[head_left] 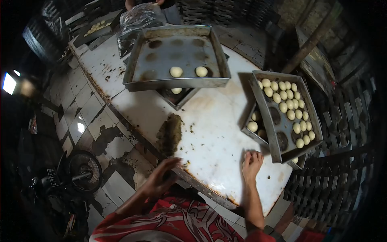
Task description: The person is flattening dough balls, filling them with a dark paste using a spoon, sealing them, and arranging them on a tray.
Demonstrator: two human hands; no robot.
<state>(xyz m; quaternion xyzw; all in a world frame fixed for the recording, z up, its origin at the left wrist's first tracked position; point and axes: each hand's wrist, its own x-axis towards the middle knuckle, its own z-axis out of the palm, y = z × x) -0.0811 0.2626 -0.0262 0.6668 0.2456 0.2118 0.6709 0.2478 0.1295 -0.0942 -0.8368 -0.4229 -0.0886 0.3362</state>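
Note:
My left hand is at the near edge of the white table, its fingers curved and the thumb apart, with nothing seen in it. My right hand rests on the tabletop with its fingers curled downward; whatever is under them is hidden. Just beyond it stands a metal tray with many pale round dough balls, on top of another tray that also holds some. Farther off, a larger metal tray carries two dough balls along its near side, over a lower tray with one ball showing.
A dark, crumbly patch stains the table. Behind the far tray is a clear plastic bag, near another person's hands. One more tray of dough balls lies far left. A motorcycle wheel stands on the tiled floor.

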